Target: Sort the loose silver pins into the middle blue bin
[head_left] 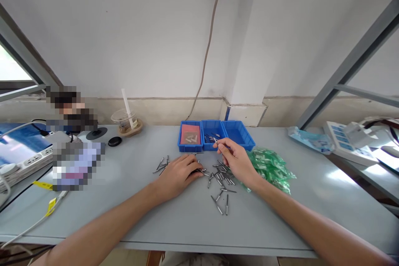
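Small metal pins (222, 173) lie scattered over the grey table (174, 224). My left hand (179, 172) rests on the table at the left part of the pile, its fingers curved over several pins. My right hand (233, 156) is raised in a pinch around a small metal pin (215, 141), in front of the middle blue bin (213, 126). That bin has some pins in it. The left blue bin (190, 148) holds a red card and a small bag of parts. At the right stands a third blue bin (238, 131) with nothing seen inside.
Green plastic bags (271, 168) lie beside my right forearm. Farther right are a blue-white packet (310, 140) and a power strip (346, 141). A lidded cup (124, 119), a black round lid (114, 141), cables and another power strip (34, 160) stand at the left.
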`<state>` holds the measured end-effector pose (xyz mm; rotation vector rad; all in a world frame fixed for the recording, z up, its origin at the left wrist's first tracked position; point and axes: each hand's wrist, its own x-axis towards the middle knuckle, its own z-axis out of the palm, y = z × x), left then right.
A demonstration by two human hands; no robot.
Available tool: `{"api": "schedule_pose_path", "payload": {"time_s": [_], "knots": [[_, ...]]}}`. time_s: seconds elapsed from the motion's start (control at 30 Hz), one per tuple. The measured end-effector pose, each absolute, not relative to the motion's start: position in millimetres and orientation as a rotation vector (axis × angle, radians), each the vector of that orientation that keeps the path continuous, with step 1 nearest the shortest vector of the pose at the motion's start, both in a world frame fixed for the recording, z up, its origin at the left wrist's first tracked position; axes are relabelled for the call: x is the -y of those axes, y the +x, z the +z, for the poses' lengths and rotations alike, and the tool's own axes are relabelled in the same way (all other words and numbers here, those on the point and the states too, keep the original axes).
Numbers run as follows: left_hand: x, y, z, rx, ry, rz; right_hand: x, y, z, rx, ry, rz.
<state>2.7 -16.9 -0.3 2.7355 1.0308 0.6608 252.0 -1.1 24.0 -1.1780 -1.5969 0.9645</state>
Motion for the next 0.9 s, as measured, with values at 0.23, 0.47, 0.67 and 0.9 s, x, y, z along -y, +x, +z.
{"api": "schedule_pose_path", "payload": {"time_s": [0.23, 0.47, 0.67, 0.9], "knots": [[17.0, 2.9, -1.2, -1.062, 2.752, 0.73, 4.9, 252.0, 25.5, 1.647, -1.148, 0.782], [16.6, 2.8, -0.6, -1.09, 2.755, 0.764, 9.0, 250.6, 28.0, 1.645, -1.133, 0.859], [18.4, 5.4, -0.2, -1.097, 2.724, 0.759, 4.7, 251.5, 28.8, 1.424, -1.198, 1.155], [18.6, 3.5, -0.6, -1.121, 2.712, 0.779, 6.6, 250.8, 37.5, 1.436, -1.196, 1.094]]}}
